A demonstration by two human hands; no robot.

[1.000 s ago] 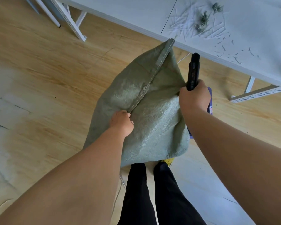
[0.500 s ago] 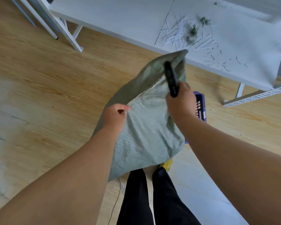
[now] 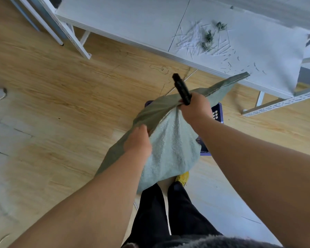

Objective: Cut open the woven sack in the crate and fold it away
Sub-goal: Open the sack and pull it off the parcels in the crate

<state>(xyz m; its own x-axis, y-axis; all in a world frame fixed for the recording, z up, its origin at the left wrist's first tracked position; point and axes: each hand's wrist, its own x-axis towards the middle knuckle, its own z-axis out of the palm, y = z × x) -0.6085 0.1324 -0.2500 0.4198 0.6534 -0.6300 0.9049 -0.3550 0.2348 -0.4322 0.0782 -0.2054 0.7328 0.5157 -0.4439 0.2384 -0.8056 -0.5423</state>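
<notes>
A grey-green woven sack (image 3: 170, 145) hangs in the air in front of my legs, folded over along its top edge. My left hand (image 3: 138, 140) grips the sack's folded edge on the left. My right hand (image 3: 195, 108) pinches the same edge further right and also holds a black knife (image 3: 182, 90), whose closed handle points up and to the left. One corner of the sack (image 3: 240, 77) sticks out to the right toward the table. A purple crate (image 3: 216, 113) on the floor shows partly behind the sack and my right wrist.
A white table (image 3: 132, 20) stands ahead, with scattered white strips and small green tufts (image 3: 208, 38) on it. Its metal legs (image 3: 259, 99) reach the wooden floor on the right. Another white frame (image 3: 77, 43) stands at the far left. My black trousers (image 3: 161, 212) are below the sack.
Both hands have swung the sack's top edge over to the right, so the seam corner now points at the table. The knife tilted from upright to leaning left. More of the crate shows.
</notes>
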